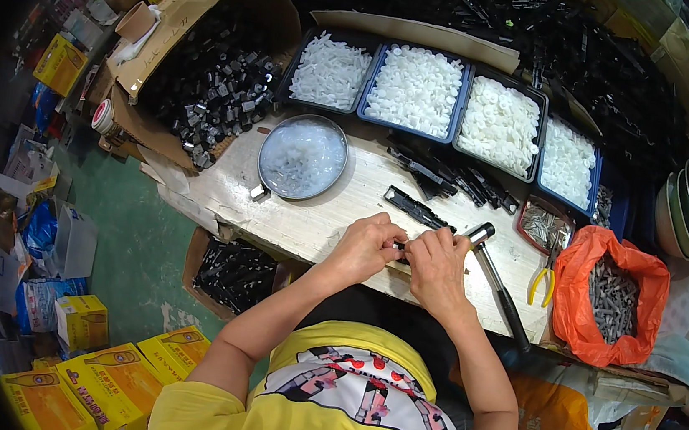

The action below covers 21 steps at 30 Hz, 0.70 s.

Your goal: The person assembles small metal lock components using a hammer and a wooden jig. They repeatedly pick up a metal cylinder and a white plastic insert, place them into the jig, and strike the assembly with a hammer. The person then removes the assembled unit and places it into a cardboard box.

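Observation:
At the front edge of the workbench (342, 233), my left hand (363, 249) and my right hand (437, 268) meet with fingers pinched round a small black part (399, 248). The fingers hide most of it, so its exact kind does not show. Just beyond them lies a long black plastic housing (417, 208) with an open channel. A hammer (498, 287) with a metal head and black grip rests beside my right hand. Farther right are yellow-handled pliers (542, 286). A round dish (303, 157) of small translucent pieces stands beyond my left hand.
Behind stand bins of white plastic pieces (415, 88). A cardboard box (180, 34) of black and metal parts is at left. More black housings (449, 176) lie mid-bench. At right are an orange bag (575, 277) of metal pieces, a small red tray (523, 225) and stacked bowls (669, 224).

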Each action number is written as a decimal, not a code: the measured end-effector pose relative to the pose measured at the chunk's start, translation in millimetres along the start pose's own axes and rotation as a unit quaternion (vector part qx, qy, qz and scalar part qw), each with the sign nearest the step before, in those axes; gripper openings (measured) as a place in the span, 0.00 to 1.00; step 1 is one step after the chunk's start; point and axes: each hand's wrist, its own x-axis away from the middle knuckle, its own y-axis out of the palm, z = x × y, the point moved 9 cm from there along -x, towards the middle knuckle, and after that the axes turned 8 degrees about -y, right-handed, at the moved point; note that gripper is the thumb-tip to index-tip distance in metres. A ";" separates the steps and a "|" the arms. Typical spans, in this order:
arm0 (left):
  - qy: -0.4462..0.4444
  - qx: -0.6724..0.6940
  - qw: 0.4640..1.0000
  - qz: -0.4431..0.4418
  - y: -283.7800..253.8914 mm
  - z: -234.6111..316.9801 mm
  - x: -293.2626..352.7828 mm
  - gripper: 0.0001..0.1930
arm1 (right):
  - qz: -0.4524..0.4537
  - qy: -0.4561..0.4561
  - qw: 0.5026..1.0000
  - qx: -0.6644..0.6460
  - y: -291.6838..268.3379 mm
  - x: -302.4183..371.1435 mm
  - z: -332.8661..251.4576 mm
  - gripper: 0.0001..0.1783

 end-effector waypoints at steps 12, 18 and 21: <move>0.105 -0.199 0.974 0.009 -2.8 78.5 -93.4 0.08 | 0.028 0.206 0.953 0.222 -76.6 51.7 143.8 0.07; 0.137 -0.264 0.937 0.181 0.6 117.0 -176.3 0.07 | -0.063 0.298 0.902 0.307 -77.1 63.8 185.9 0.08; 0.148 -0.297 0.922 0.197 9.5 115.6 -199.2 0.06 | -0.087 0.296 0.897 0.317 -71.9 58.0 191.4 0.07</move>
